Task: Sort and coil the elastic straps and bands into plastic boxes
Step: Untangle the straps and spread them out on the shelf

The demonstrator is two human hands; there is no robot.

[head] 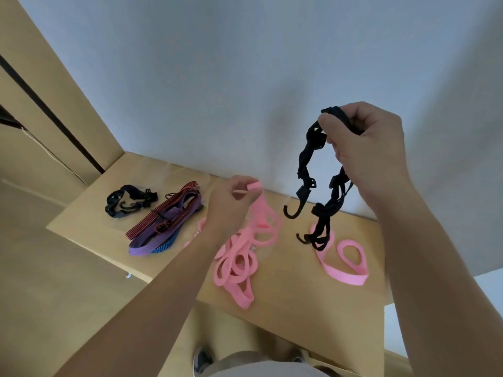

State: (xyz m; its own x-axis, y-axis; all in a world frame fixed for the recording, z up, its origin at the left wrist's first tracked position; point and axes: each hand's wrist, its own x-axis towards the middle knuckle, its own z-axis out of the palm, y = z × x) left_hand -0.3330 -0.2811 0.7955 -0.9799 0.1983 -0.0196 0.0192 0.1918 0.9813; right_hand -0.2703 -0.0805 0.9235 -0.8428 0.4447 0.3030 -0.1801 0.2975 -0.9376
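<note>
The left forearm (pixel 152 308) and right forearm (pixel 435 254) stretch forward from the bottom edge, over the tan worktop (pixel 299 317). The left hand (pixel 231 205) is held low, its thumb and forefinger pinching the end of a pink band (pixel 239 257); the rest of the band drops beneath the wrist into a tangle of loops on the worktop. The right hand (pixel 364 148) is raised higher, with its fingers curled round the top of a black hooked strap (pixel 310 164). The strap hangs twisted to the left of and below that hand, with its lower end over a second pink band (pixel 351 268). Left of the left hand lies a striped and purple bundle (pixel 160 227), and beyond it another black strap (pixel 128 204).
</note>
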